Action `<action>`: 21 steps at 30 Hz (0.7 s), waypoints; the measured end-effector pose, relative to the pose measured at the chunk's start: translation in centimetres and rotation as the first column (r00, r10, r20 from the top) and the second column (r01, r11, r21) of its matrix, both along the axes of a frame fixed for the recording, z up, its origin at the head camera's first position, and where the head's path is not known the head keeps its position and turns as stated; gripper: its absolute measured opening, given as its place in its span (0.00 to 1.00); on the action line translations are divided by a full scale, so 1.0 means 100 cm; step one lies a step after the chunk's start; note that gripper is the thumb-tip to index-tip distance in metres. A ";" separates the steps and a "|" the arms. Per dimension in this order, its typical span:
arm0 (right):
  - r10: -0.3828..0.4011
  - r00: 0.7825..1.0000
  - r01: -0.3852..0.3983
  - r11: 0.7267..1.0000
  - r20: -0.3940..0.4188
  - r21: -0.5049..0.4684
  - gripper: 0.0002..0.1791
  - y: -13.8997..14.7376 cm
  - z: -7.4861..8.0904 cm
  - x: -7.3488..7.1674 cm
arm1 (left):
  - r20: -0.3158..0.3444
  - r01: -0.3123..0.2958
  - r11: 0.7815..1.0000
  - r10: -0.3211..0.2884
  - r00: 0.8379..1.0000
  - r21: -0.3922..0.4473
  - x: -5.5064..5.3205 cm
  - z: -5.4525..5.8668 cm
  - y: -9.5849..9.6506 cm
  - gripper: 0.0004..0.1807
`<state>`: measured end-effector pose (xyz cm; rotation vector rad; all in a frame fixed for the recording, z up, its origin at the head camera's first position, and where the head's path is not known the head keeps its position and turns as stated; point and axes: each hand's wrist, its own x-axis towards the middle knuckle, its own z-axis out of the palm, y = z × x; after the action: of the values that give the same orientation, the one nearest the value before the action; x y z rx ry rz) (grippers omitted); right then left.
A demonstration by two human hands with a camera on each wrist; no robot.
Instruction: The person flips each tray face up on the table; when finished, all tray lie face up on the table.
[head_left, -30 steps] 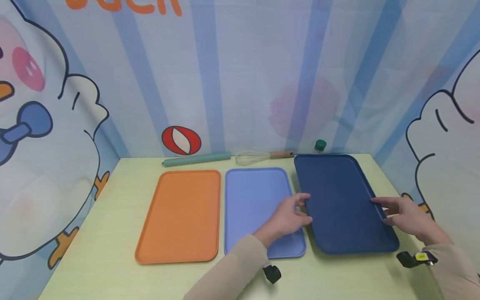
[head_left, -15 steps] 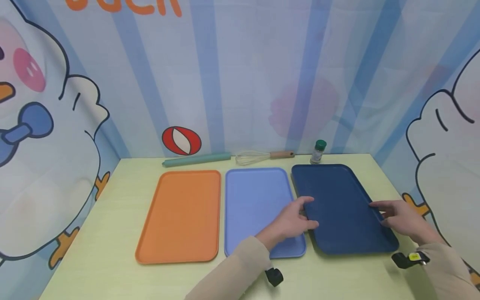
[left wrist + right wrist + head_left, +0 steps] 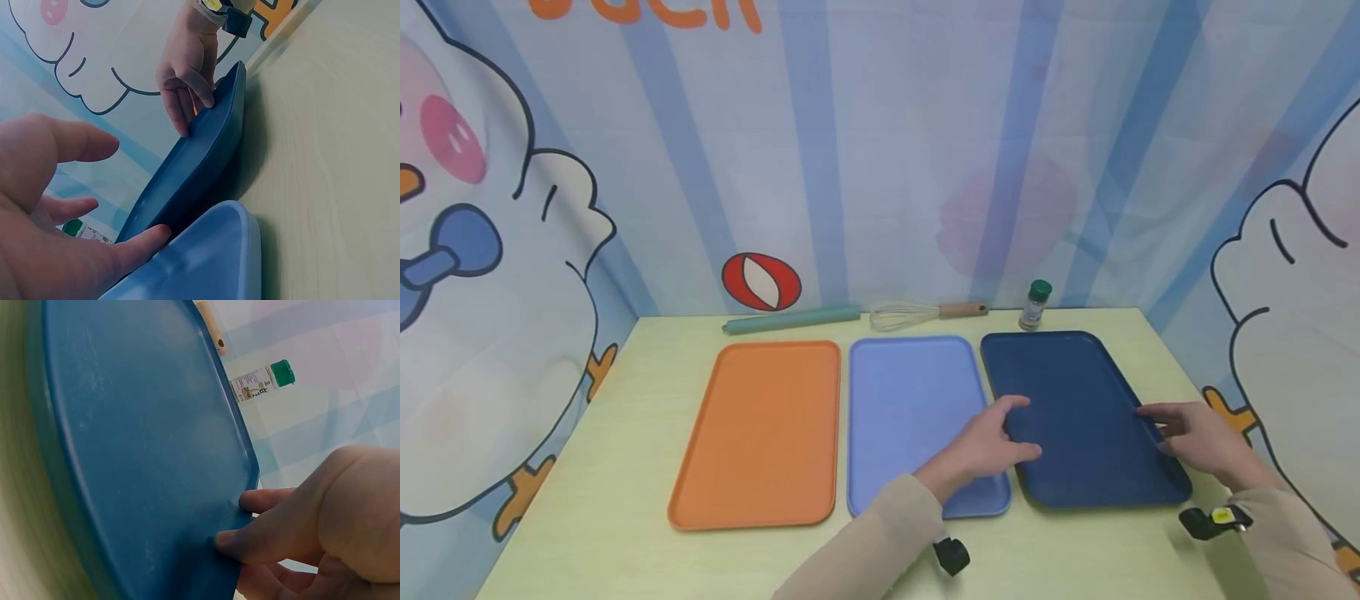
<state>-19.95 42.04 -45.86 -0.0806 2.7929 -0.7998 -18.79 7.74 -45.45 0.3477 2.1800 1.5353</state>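
Observation:
On the right of the table lies a navy blue tray (image 3: 1075, 417), tilted in the left wrist view with shadow under its edge. My right hand (image 3: 1202, 437) grips its right rim; in the right wrist view the thumb (image 3: 234, 542) comes over the rim while other fingers stay outside it. At the opposite rim my left hand (image 3: 988, 442) has thumb and forefinger spread apart, the fingertips overlapping the tray's left edge. Below that hand is a light blue tray (image 3: 910, 400), partly covered by the hand and sleeve. An orange tray (image 3: 760, 433) lies on the left.
Along the back edge lie a green rolling pin (image 3: 793, 320) and a whisk (image 3: 917, 314) with a wooden handle. A small green-capped jar (image 3: 1034, 305) stands behind the navy tray. A printed curtain (image 3: 895, 167) hangs behind the table (image 3: 595, 467).
The navy tray's far end has come down and nearer, uncovering the jar. My left thumb and forefinger have spread wider, while my right hand has shifted slightly left with the rim.

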 end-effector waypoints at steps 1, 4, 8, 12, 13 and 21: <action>0.005 1.000 -0.004 1.000 -0.008 0.005 0.32 -0.001 0.001 0.000 | 0.001 0.001 1.000 -0.001 1.000 0.001 0.000 0.000 0.000 0.37; 0.011 1.000 -0.010 1.000 -0.018 0.013 0.31 -0.003 0.002 0.001 | 0.002 -0.005 1.000 0.005 1.000 -0.001 0.000 0.001 0.000 0.37; 0.005 1.000 -0.005 1.000 -0.019 0.018 0.31 -0.004 0.003 0.001 | 0.009 -0.010 1.000 0.010 1.000 -0.014 -0.001 0.002 0.001 0.37; -0.003 1.000 0.003 1.000 -0.020 0.025 0.31 -0.004 0.003 0.001 | 0.010 -0.013 0.999 0.014 1.000 -0.030 -0.001 0.003 0.001 0.37; -0.003 1.000 0.004 1.000 -0.019 0.028 0.31 -0.004 0.002 0.000 | 0.007 -0.012 0.999 0.013 1.000 -0.036 0.000 0.003 0.002 0.37; 0.006 1.000 -0.005 0.999 -0.010 0.050 0.32 -0.002 0.001 0.000 | -0.011 -0.005 0.996 0.004 1.000 -0.088 0.002 0.005 0.007 0.38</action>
<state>-19.98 41.87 -45.75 -0.0837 2.8190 -0.7294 -18.57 8.45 -44.99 0.3235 2.2498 1.4381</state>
